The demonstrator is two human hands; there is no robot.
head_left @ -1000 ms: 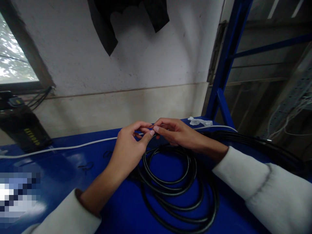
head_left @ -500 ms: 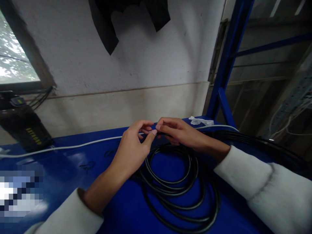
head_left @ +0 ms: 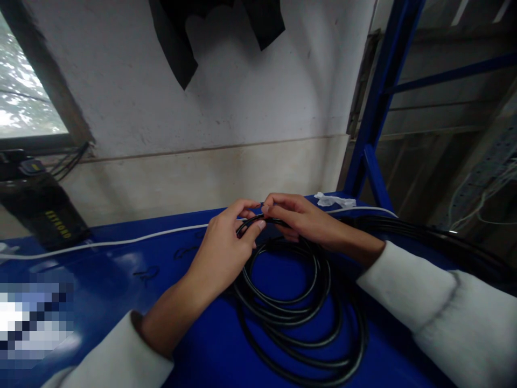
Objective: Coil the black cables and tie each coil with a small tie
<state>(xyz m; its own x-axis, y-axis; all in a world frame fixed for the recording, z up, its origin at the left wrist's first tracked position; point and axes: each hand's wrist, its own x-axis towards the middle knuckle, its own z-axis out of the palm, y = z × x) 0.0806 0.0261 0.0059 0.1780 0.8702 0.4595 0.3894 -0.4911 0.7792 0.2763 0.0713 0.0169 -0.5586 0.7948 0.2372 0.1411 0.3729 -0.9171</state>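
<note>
A coiled black cable (head_left: 283,310) lies in several loose loops on the blue tabletop (head_left: 194,339). At the far side of the coil my left hand (head_left: 228,240) is closed around the cable, its thumb pressed near the upper strands. My right hand (head_left: 293,215) grips the same bundle just to the right, thumb and index fingertip together above it. Whatever small piece may sit between the right fingertips is too small to make out. The two hands' fingertips almost meet. Two thin black ties (head_left: 146,274) seem to lie on the tabletop left of my left hand.
A white cable (head_left: 141,237) runs along the back of the table. A black bag (head_left: 48,215) with yellow lettering stands at the left. Crumpled white plastic (head_left: 333,201) lies by the blue frame post (head_left: 374,118). More black cable (head_left: 407,229) extends rightward.
My left fingers have shifted slightly, so the cable strands between the hands show more plainly. The right hand stays nearly in place, and the view has moved a little.
</note>
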